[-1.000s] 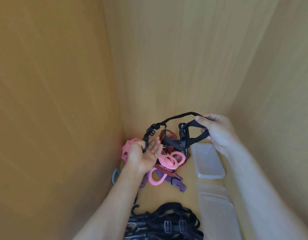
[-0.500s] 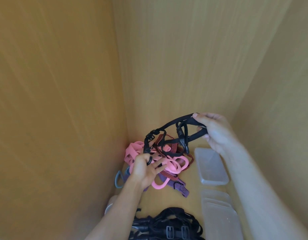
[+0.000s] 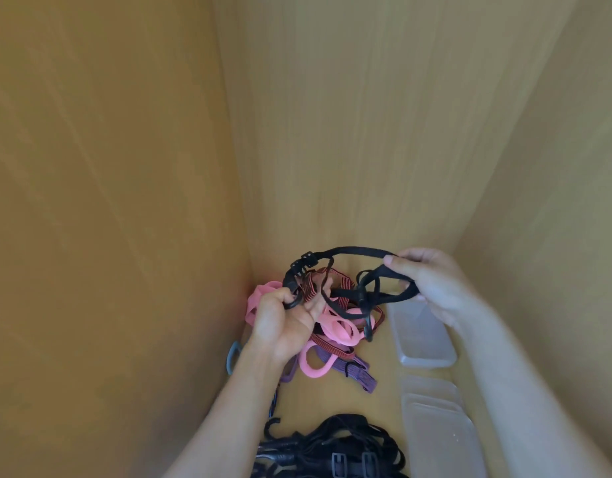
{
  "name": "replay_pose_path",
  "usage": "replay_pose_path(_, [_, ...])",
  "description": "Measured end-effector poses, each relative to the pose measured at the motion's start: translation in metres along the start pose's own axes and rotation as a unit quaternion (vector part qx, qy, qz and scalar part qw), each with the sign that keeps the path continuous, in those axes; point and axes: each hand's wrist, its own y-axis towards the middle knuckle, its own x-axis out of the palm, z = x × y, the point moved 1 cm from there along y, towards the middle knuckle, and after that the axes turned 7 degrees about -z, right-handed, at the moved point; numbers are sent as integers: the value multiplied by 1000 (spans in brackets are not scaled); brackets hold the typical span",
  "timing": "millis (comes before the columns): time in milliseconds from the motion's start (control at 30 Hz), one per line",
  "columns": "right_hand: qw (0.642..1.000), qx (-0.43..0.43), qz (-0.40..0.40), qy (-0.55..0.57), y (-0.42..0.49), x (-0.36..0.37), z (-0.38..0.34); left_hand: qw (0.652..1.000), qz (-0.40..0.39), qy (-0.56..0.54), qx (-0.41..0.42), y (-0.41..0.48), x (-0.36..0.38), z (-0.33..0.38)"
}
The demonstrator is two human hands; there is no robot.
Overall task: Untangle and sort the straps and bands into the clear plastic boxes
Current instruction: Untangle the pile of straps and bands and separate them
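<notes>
The person is showing a bare left forearm [image 3: 233, 412] and right forearm [image 3: 525, 391], ending in the bare left hand [image 3: 283, 327] and right hand [image 3: 433, 284] with slender fingers [image 3: 399, 264].

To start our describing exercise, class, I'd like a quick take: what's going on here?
A person holds a black elastic strap with plastic hooks above a tangled pile of pink rubber bands and red and purple straps. The left hand grips one hooked end; the right hand pinches the other side. One hook hangs against the pile, so it may not be free yet. The clear plastic boxes stand to the right.
</notes>
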Motion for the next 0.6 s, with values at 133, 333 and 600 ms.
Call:
replay_pose_path(133, [998, -2, -69, 0, -12, 13, -8, 997, 4, 74, 15, 7, 11, 12])
replay_pose_path(333, [993, -57, -88, 60, -14, 26, -29, 923, 29, 383, -32, 10, 24, 30])
replay_pose_path(600, [993, -50, -28, 104, 0, 27, -21, 860, 59, 506, -40, 2, 40, 49])
